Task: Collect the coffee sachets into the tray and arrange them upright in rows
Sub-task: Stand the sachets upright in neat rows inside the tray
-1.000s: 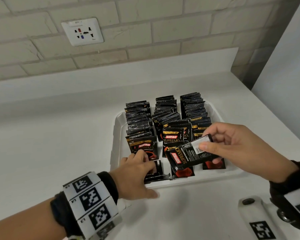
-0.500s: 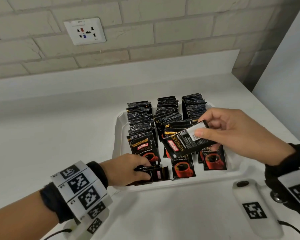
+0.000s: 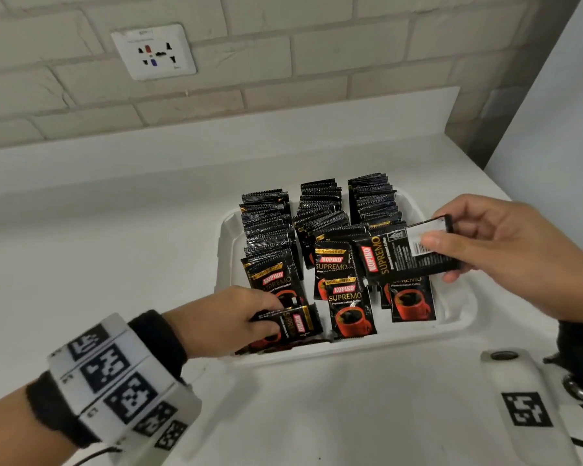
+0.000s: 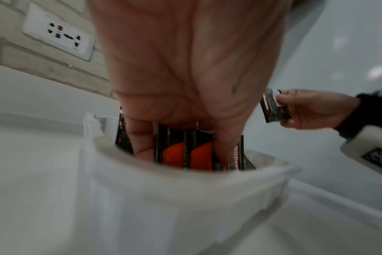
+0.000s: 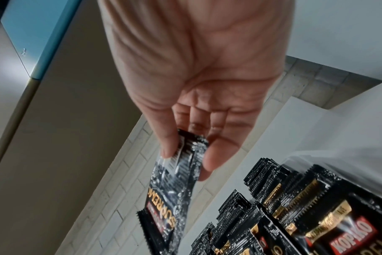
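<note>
A white tray [image 3: 418, 334] holds three rows of black coffee sachets [image 3: 268, 230] standing upright, with a few front ones leaning. My left hand [image 3: 236, 317] reaches into the tray's near left corner and grips a small bundle of sachets [image 3: 292, 322]; the left wrist view shows them [image 4: 185, 150] between thumb and fingers. My right hand [image 3: 505, 250] holds one sachet [image 3: 401, 258] sideways above the right row, pinched at its barcode end. In the right wrist view that sachet [image 5: 175, 186] hangs from the thumb and fingertips.
The tray stands on a white counter [image 3: 98, 264] against a brick wall with a socket plate [image 3: 154, 52]. A white panel [image 3: 552, 129] rises at the right. A white wrist device with a black marker [image 3: 525, 412] lies on the counter near the front right.
My right hand has lifted its sachet up and to the right, over the right row. My left hand has closed on sachets in the near left corner of the tray.
</note>
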Demonstrator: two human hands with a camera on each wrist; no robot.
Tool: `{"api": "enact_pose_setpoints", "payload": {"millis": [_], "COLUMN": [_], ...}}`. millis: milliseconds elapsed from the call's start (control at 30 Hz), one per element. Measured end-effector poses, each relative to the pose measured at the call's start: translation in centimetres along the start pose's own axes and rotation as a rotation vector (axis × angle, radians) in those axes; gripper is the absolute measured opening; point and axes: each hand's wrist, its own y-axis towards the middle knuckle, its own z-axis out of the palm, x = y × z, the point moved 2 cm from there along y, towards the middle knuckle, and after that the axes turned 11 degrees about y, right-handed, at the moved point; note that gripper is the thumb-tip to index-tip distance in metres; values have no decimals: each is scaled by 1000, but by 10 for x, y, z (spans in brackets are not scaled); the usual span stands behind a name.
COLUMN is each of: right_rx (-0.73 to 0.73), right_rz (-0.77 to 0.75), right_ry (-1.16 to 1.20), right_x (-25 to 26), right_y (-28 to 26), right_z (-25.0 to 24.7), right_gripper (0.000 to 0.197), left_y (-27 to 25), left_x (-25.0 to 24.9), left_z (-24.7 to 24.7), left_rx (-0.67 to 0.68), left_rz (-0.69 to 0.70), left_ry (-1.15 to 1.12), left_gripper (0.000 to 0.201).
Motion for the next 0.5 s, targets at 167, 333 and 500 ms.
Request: {"api": "enact_pose_setpoints", "payload": {"millis": [167,333,500], "right_rx": [29,46,69], "right_rz": [-14,-28,-21], "right_ry": [-6,11,17], "right_x": [-3,-2,-6], "right_y": [-4,-6,-8], "right_z": [1,3,7], "right_gripper": [58,56,54], "left_y": [5,7,9], "left_x": [-4,-14,-23], "left_z": [14,17,17], "left_rx": [-7,-11,128], "left_rz": [5,40,80], "left_ry": [203,306,123], "left_gripper": [31,34,43]}}
